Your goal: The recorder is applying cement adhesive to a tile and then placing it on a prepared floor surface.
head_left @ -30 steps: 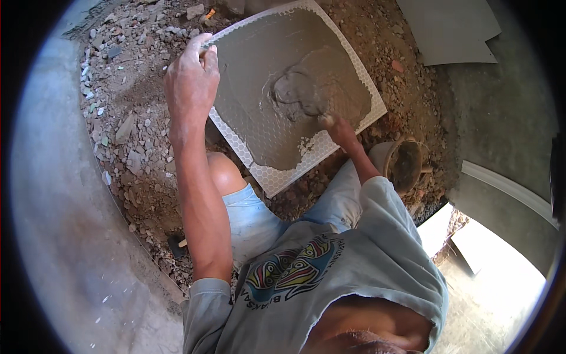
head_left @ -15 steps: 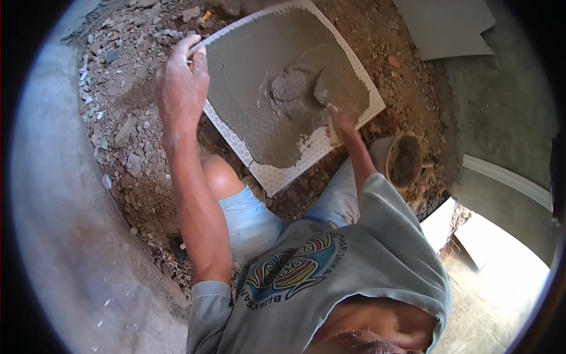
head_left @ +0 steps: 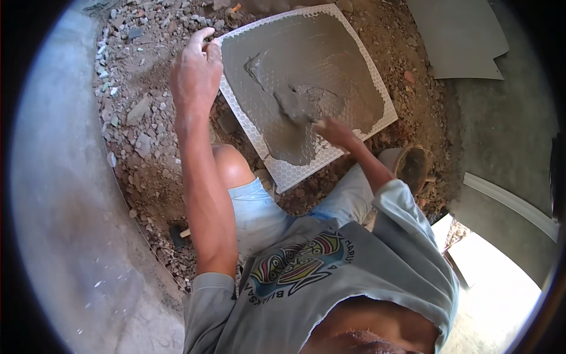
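Note:
A square tile (head_left: 285, 176) lies face down before me, its pale honeycomb-ribbed back coated with wet grey mortar (head_left: 359, 76). My left hand (head_left: 197, 74) grips the tile's far left corner, fingers bent at the edge with one finger sticking out. My right hand (head_left: 336, 132) is closed around the handle of a trowel, over the near middle of the tile. The trowel's blade is mostly hidden in a smeared lump of mortar (head_left: 295, 106). Honeycomb ribs show faintly through the mortar around it, and a bare ribbed border runs along the edges.
Rubble and soil (head_left: 138, 153) surround the tile. A mortar-stained bucket (head_left: 389, 157) stands beside my right knee. A dark tool with a pale handle (head_left: 185, 233) lies at left. Grey sheets (head_left: 463, 41) and a white strip (head_left: 507, 199) lie at right, along a concrete surface (head_left: 489, 124).
My right hand has drawn the trowel left and slightly nearer, dragging the mortar lump and leaving a thinner patch. My left hand stays on the corner. The whole view has shifted slightly.

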The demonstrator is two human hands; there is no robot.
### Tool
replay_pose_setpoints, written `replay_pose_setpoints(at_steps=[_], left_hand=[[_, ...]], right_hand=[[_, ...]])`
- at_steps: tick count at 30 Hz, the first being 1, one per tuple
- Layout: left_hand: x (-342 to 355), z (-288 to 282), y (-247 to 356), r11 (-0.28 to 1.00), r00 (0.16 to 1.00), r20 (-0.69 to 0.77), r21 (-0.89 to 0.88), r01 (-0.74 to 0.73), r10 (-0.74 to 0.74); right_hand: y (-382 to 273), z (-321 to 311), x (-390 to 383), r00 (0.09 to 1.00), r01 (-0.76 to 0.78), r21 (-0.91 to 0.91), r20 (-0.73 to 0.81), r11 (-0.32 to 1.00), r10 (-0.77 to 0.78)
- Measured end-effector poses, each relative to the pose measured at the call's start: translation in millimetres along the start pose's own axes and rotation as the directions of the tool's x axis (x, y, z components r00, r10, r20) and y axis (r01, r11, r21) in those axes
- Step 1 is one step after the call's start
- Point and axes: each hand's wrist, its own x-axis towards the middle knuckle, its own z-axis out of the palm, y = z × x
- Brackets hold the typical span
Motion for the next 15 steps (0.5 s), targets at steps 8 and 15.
replay_pose_setpoints(at_steps=[8, 15], left_hand=[[9, 16, 12, 0.995, 0.998, 0.022, -0.078, -0.062, 0.064], [-3, 13, 16, 0.997, 0.998, 0.042, -0.074, -0.035, 0.038]], right_hand=[[-47, 87, 36, 0.917, -0.007, 0.070, -0.397, 0.998, 0.035], [-62, 62, 91, 0.896, -0.127, 0.234, -0.389, 0.964, 0.212]])
